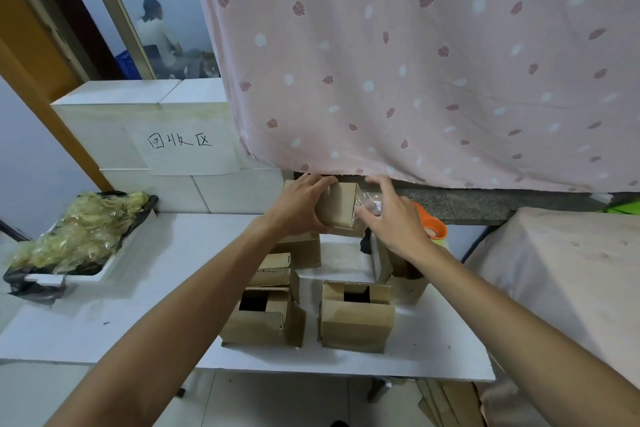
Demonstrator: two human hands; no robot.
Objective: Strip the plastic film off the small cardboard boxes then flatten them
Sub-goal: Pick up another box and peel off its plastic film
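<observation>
Both arms reach forward. My left hand [301,206] grips a small cardboard box [338,207] above the white table [166,270]. My right hand [398,222] pinches crumpled plastic film [370,202] at the box's right end. At left, a bag-lined tray [104,269] holds heaped yellowish film scraps [76,229].

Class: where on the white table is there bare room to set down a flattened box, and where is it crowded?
Bare: the left half of the white table, between the black-lined tray of crumpled plastic film and the cluster of brown cardboard boxes; also its front-right corner. Crowded: centre and back, around the boxes.
</observation>
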